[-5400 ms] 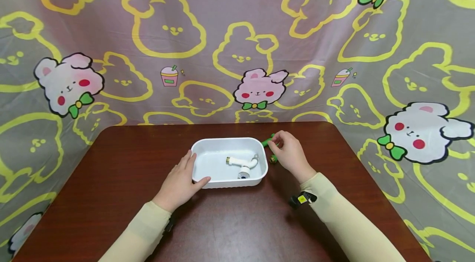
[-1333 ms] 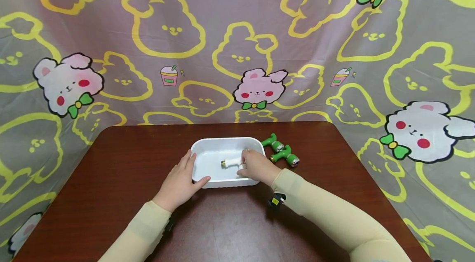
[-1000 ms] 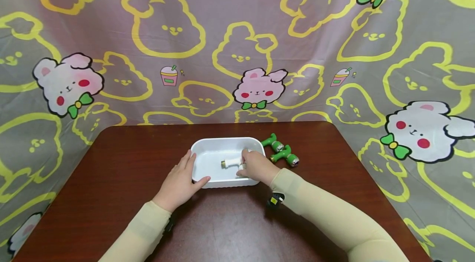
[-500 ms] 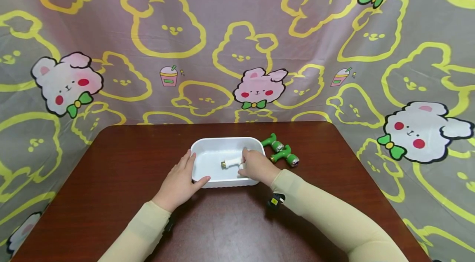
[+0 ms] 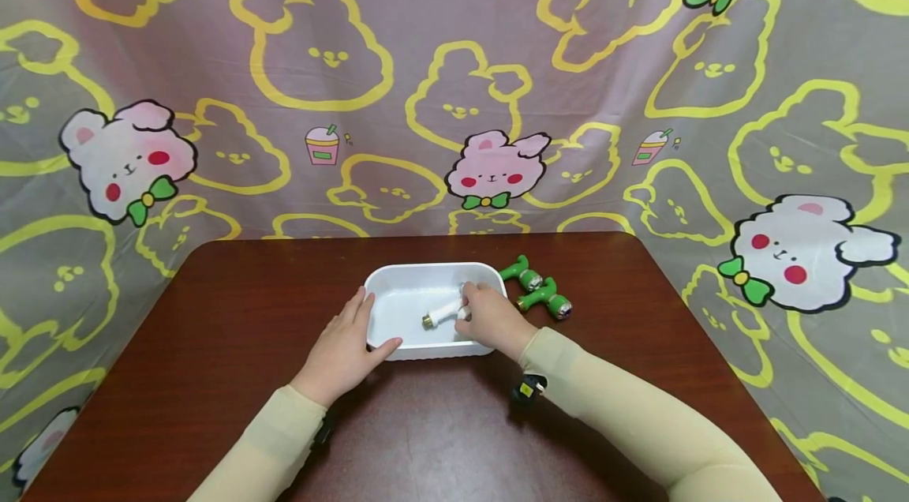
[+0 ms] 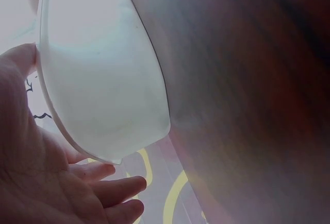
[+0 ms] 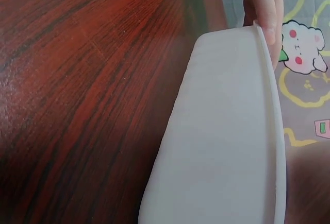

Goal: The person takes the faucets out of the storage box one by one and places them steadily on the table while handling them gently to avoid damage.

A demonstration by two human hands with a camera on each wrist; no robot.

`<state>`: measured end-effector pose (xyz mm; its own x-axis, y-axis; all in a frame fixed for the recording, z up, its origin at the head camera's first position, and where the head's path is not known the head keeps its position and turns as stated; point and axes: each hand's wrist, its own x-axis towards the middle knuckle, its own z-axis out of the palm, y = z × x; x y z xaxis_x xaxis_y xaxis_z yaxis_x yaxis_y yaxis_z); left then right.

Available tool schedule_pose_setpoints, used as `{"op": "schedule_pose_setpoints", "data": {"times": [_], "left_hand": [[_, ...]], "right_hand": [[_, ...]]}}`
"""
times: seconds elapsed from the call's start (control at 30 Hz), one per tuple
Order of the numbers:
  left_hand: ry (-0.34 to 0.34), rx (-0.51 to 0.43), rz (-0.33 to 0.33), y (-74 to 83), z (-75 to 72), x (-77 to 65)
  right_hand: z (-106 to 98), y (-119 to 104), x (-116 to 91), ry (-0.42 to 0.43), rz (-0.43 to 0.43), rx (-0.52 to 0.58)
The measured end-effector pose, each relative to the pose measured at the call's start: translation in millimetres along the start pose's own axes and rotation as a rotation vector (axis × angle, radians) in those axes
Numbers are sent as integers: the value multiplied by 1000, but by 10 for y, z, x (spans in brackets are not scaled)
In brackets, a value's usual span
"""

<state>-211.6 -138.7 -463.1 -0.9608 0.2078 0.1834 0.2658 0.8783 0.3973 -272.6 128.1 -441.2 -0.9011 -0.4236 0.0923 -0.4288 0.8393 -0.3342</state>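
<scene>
A white plastic faucet (image 5: 445, 313) with a brass threaded end lies in a white rectangular basin (image 5: 398, 305). My right hand (image 5: 497, 319) reaches over the basin's right side and pinches the faucet, covering its handle end. On the basin's left rim rests my left hand (image 5: 344, 352), thumb at the front and fingers along the side. The left wrist view has that hand (image 6: 46, 167) against the basin's outer wall (image 6: 103, 80), its fingers extended. From the right wrist I see only the basin's front wall (image 7: 221, 126) and the left hand (image 7: 265, 7) at the far rim.
Two green faucets (image 5: 550, 300) (image 5: 525, 275) lie close together on the dark wooden table (image 5: 248, 312), just right of the basin. A patterned cloth (image 5: 398, 107) hangs behind the table and at both sides.
My right hand has left the green faucets and moved left into the basin onto the white faucet. Lately the faucet's brass end has swung slightly toward me. My left hand stays put.
</scene>
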Motion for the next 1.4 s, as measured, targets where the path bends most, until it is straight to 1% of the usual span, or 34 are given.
{"op": "schedule_pose_setpoints", "data": {"times": [0.23, 0.5, 0.67, 0.9, 1.23, 1.4], "left_hand": [[-2, 1, -2, -5, 6, -8], [-4, 5, -9, -1, 7, 3], [-9, 8, -14, 7, -5, -5], [25, 9, 13, 36, -36, -13], [13, 9, 6, 39, -40, -8], [16, 9, 10, 42, -38, -12]], "right_hand": [[-5, -22, -15, 6, 27, 25], [-7, -35, -7, 43, 31, 60], [-6, -42, 4, 65, 23, 60], [-16, -51, -5, 89, 22, 88], [-24, -28, -14, 153, -19, 93], [-28, -28, -34, 199, -47, 103]]}}
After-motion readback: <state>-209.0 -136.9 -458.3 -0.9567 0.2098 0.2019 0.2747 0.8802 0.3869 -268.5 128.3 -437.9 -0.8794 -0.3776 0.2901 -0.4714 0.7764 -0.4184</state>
